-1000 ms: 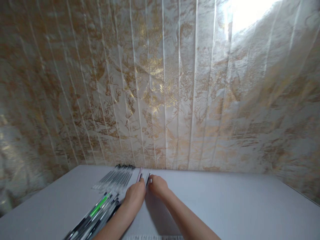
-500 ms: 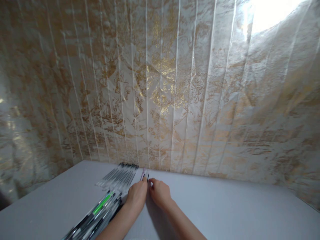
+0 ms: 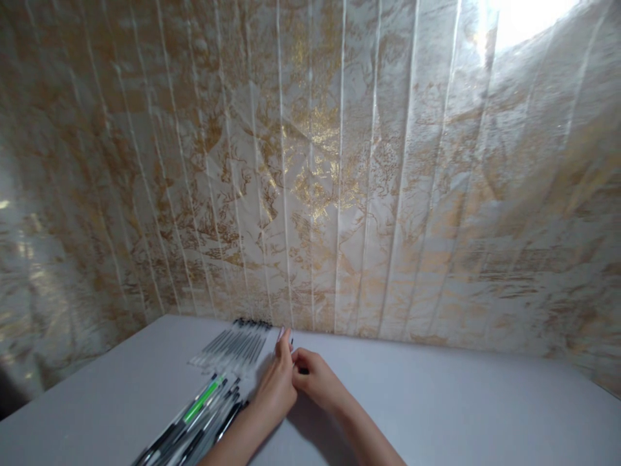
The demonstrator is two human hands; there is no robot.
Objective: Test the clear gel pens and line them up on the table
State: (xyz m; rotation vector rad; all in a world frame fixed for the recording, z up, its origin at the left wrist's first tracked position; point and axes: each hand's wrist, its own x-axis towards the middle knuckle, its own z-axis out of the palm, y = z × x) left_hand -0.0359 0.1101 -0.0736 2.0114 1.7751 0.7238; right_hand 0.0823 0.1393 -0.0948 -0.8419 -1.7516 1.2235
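Observation:
My left hand (image 3: 277, 380) is closed over the table, its index finger pointing up and forward. What it grips is hidden behind the hand. Touching it on the right, my right hand (image 3: 314, 380) has its fingers curled around a thin black pen (image 3: 303, 371), of which only a short dark end shows. A small dark tip (image 3: 292, 341) sticks out just beyond the fingers. Past my left fingertips lies a thin pinkish strip (image 3: 281, 332), partly covered.
A row of clear pens with black ends (image 3: 235, 346) lies at the table's back left. Nearer, beside my left forearm, is a pile of pens (image 3: 194, 427) with a bright green piece (image 3: 204, 398) on it. Patterned foil-like curtain (image 3: 310, 194) hangs behind the white table (image 3: 460, 408).
My hands have come together and now touch. The left index finger has lifted and points forward. A dark end now shows inside the curled right fingers.

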